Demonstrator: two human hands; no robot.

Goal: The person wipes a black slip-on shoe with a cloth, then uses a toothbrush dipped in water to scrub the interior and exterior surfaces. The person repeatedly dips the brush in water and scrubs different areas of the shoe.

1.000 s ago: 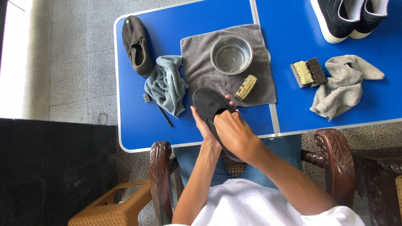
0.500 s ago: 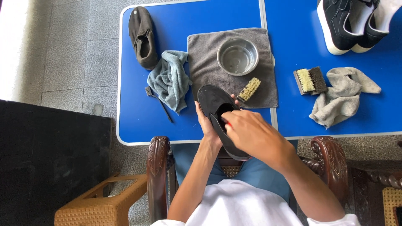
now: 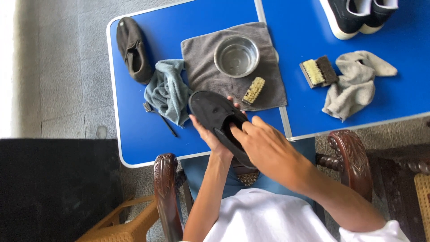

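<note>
A dark slip-on shoe is held over the near edge of the blue table, toe pointing away. My left hand grips it from the left and underneath. My right hand lies on its top, fingers at the shoe's opening. Just beyond the shoe lie a grey towel, a metal bowl on it, and a small yellow-bristled brush. The matching dark shoe rests at the table's far left corner.
A crumpled blue-grey cloth and a thin toothbrush lie left of the held shoe. On the right table sit a two-sided brush, a light grey cloth and a pair of black sneakers. Carved wooden chair arms flank me.
The view has shifted slightly. My right hand has slid along the top of the shoe toward its opening; my left hand keeps its hold.
</note>
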